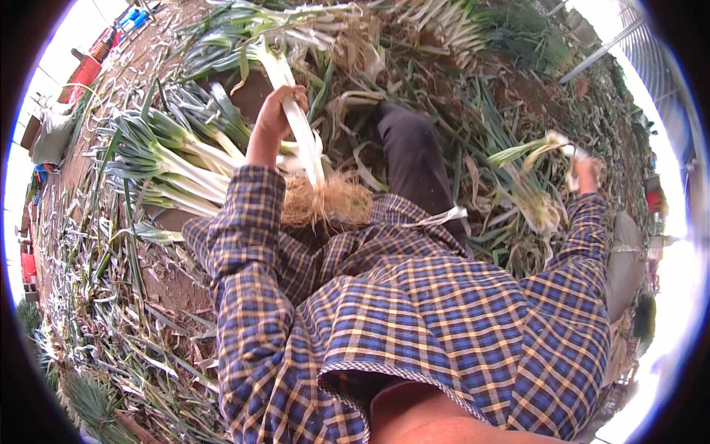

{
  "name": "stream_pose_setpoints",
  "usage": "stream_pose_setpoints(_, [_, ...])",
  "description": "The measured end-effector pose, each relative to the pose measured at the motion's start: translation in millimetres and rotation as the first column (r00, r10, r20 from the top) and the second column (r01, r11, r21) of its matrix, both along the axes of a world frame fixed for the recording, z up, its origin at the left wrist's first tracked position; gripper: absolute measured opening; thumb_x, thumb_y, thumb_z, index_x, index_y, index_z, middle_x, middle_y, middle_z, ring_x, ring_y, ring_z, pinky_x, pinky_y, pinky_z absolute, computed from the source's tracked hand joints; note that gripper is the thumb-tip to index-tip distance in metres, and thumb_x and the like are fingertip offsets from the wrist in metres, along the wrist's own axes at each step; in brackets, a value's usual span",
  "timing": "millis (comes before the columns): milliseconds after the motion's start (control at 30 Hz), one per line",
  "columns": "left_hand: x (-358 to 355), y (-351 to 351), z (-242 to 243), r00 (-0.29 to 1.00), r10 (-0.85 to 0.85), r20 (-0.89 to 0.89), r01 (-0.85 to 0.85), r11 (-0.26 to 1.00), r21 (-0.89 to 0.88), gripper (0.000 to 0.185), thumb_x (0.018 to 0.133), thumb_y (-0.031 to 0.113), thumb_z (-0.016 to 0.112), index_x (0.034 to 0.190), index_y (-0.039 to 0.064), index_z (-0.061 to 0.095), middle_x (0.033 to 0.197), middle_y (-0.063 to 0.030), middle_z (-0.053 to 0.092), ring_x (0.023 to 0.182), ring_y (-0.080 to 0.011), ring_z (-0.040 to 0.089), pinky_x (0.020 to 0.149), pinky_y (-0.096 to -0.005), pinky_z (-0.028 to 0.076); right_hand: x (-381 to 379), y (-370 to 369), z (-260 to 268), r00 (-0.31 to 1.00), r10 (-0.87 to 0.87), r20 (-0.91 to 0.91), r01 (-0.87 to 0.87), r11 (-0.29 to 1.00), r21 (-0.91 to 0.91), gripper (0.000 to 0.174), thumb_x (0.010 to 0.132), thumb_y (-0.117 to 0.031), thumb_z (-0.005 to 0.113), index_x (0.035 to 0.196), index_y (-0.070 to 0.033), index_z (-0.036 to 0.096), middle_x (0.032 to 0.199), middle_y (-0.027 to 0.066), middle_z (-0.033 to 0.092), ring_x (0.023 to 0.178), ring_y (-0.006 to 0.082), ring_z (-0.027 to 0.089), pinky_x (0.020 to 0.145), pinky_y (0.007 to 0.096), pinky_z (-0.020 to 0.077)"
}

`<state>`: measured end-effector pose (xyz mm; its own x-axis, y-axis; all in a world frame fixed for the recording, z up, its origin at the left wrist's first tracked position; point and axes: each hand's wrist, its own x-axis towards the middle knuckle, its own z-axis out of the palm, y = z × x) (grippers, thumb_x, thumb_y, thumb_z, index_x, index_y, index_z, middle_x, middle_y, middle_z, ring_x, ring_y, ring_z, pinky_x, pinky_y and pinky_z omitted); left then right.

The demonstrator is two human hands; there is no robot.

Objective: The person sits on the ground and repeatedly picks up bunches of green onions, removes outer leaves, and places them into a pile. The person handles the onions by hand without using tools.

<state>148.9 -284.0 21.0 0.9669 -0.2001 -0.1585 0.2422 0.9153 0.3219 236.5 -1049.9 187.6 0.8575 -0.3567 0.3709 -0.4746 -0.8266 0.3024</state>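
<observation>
My left hand (pixel 280 114) is closed around the white shank of a long green onion or leek (pixel 302 139), its brown roots (pixel 341 200) hanging at my lap and its green top pointing up and away. At the far right, my right hand (pixel 585 171) is shut on a strip of pale outer leaf (pixel 554 141), which trails to the left with a green end. A pile of peeled white stalks with green tops (pixel 186 166) lies to the left, beside my left forearm. More stalks with roots (pixel 321 33) lie ahead.
Cut leaves and peelings (pixel 111 277) litter the soil on the left. Leafy waste (pixel 499 183) is heaped beside my dark trouser leg (pixel 413 150). Another row of stalks (pixel 444 28) lies far ahead. A metal pole (pixel 602 50) slants at the upper right. Red containers (pixel 86 72) stand far left.
</observation>
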Motion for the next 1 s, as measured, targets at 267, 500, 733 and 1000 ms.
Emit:
stream_pose_setpoints(267, [-76,-50,78,0.927,-0.194,0.322,0.182,0.981,0.065,0.082,0.073,0.008,0.056,0.149,0.02,0.028,0.084,-0.0013,0.042,0.069,-0.0123,0.048,0.066,-0.0304,0.049,18,299,-81,0.716,0.696,0.056,-0.514,0.471,0.717,0.077,0.087,-0.054,0.059,0.136,0.004,0.047,0.129,0.0244,0.057,0.12,0.0356,0.056,0.101,0.0409,0.0426])
stream_pose_setpoints(500, [-97,-84,73,0.87,-0.189,0.455,0.353,0.883,-0.309,0.08,0.074,0.006,0.058,0.149,0.02,0.032,0.075,-0.0005,0.042,0.059,-0.0111,0.047,0.064,-0.0342,0.049,2,549,-32,0.516,0.769,0.379,0.023,-0.454,0.89,0.065,0.089,-0.059,0.058,0.122,-0.004,0.058,0.109,0.0136,0.066,0.091,0.0174,0.067,0.075,0.0329,0.0561])
stream_pose_setpoints(733, [-92,-69,48,0.985,-0.168,0.048,0.173,0.98,-0.102,0.05,0.092,0.036,0.058,0.13,0.005,0.048,0.078,-0.0004,0.048,0.065,-0.0121,0.05,0.059,-0.0273,0.048,15,623,-93,0.687,0.673,0.274,0.123,-0.479,0.869,0.039,0.086,-0.025,0.07,0.114,-0.001,0.057,0.092,0.0107,0.069,0.079,0.0217,0.07,0.067,0.0384,0.0611])
stream_pose_setpoints(1000, [-88,-68,26,0.963,0.157,-0.219,-0.061,0.919,0.39,0.041,0.088,0.038,0.067,0.111,0.006,0.055,0.082,-0.003,0.057,0.064,-0.0109,0.055,0.055,-0.0252,0.049,22,642,-118,0.653,0.736,0.177,0.062,-0.285,0.957,0.075,0.078,-0.067,0.066,0.124,-0.009,0.054,0.099,0.0122,0.068,0.084,0.0235,0.068,0.068,0.0433,0.0596])
